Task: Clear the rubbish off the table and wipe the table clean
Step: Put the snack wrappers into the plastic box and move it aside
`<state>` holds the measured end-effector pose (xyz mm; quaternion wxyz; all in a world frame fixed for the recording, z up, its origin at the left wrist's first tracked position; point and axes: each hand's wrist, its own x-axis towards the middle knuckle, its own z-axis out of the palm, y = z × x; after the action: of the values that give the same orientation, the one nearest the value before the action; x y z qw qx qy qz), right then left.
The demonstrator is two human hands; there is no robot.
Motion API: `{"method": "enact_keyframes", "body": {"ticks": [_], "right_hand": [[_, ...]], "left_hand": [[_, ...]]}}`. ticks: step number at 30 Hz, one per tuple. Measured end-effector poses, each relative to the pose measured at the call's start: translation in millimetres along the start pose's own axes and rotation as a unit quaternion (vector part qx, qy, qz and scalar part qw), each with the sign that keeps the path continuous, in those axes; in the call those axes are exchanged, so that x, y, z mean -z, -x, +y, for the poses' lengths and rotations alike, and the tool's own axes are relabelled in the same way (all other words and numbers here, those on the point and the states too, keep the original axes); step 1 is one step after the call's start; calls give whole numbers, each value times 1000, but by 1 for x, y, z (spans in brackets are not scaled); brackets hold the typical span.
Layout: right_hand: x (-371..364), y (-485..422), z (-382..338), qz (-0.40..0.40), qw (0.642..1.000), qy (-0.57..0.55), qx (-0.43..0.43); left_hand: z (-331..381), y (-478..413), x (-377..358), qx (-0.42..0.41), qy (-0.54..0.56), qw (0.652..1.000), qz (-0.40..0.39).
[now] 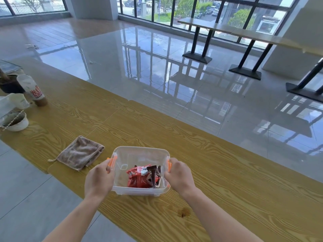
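A clear plastic bin (139, 152) with orange handles rests on the wooden table (227, 180). Inside it lie red and dark snack wrappers (139, 177). My left hand (98, 179) grips the bin's left side at the orange handle. My right hand (180, 175) grips its right side. A folded brown cloth (81, 152) lies flat on the table just left of the bin. A small brown stain (183, 212) marks the table near the front edge, between my forearms.
At the table's far left stand a tilted plastic bottle with a red label (34, 89), a white bowl with a straw (16, 121), a white cup (19, 100) and a dark container (9, 84). Other tables (209, 23) stand by the windows across the glossy floor.
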<state>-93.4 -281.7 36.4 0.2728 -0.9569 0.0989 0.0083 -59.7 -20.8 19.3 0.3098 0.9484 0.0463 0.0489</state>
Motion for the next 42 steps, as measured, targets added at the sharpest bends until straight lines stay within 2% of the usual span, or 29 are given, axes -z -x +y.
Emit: {"method": "enact_keyframes", "body": {"ticks": [10,23,28,39,42], "right_hand": [[44,20,29,65,998,-19,-21],[106,65,92,135,984,-11,-119],[129,89,121,163,972,-12,-167],[171,144,201,200,940,-17,-277],[180,154,222,206,932,-10,-299]], "left_hand": [[52,-3,-7,-63,7,998,-19],[140,7,-60,-167,32,983,-68],[178,20,-84,-245,15,966,-76],[268,59,-149,-326,17,930,-170],[289,71,-168,-324,18,925,-199]]}}
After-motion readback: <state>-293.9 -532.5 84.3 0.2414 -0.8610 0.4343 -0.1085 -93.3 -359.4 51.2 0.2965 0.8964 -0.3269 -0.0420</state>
